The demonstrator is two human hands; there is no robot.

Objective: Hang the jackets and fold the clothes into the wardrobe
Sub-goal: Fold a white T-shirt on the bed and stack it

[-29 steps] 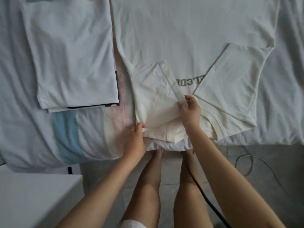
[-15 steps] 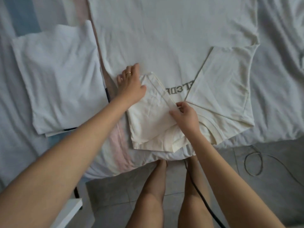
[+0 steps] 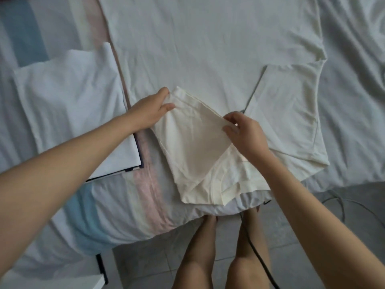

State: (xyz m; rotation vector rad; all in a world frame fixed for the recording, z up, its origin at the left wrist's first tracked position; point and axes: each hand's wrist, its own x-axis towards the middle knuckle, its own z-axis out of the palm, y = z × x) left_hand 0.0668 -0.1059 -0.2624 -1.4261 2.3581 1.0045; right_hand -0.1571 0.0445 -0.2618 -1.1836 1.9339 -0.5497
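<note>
left hand (image 3: 150, 109) shifted to pinch folded sleeve (image 3: 193, 147) corner, right hand (image 3: 243, 132) pinching its edge, both arms outstretched

No text, label or number can be read. Only a dark sliver of print shows on the cream T-shirt (image 3: 208, 59), just above the right hand (image 3: 248, 134), and it is too small to make out.
</note>
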